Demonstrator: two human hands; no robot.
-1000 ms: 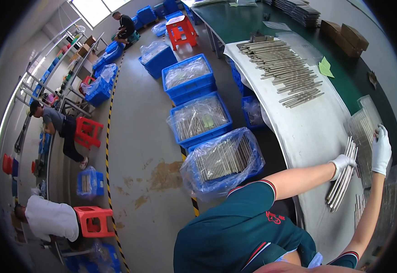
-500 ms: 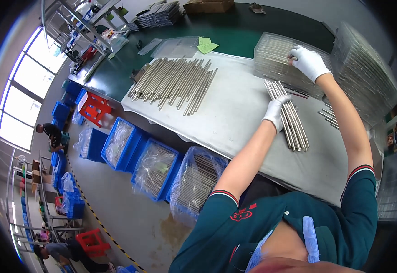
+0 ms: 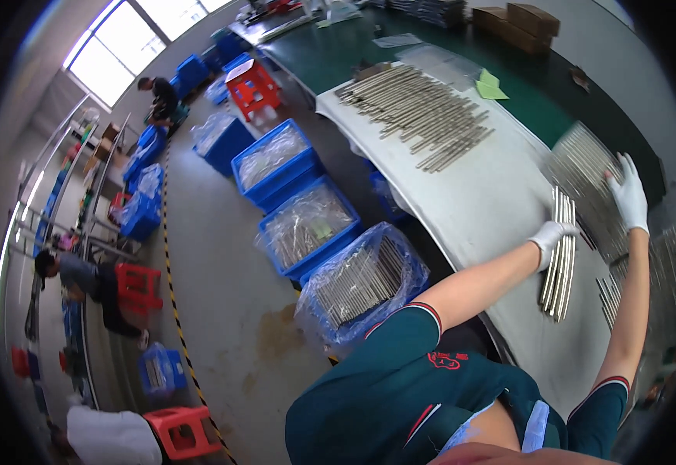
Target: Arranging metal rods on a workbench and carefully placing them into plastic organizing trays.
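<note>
My left hand (image 3: 552,239), in a white glove, is closed around a bundle of thin metal rods (image 3: 559,283), held at a slant over the white-covered table (image 3: 500,209). My right hand (image 3: 629,198), also gloved, is above a clear plastic tray (image 3: 586,163) with long narrow grooves. Its fingers are stretched out and apart, with nothing visible in them. A few more rods (image 3: 607,301) lie beside my right forearm. Farther left on the table, many metal rods (image 3: 415,108) are spread in a loose row.
Stacked clear trays (image 3: 667,263) stand at the far right, partly behind my arm. Green paper (image 3: 490,84) and plastic sheets (image 3: 438,63) lie beyond the rods. Lined blue crates (image 3: 307,221) of rods stand on the floor at left. Cardboard boxes (image 3: 516,27) are at the back. Other people are farther left.
The view has swung left, so the table sits farther right. My right hand's fingers have straightened from a bent grip over the trays. My left hand still holds the rods.
</note>
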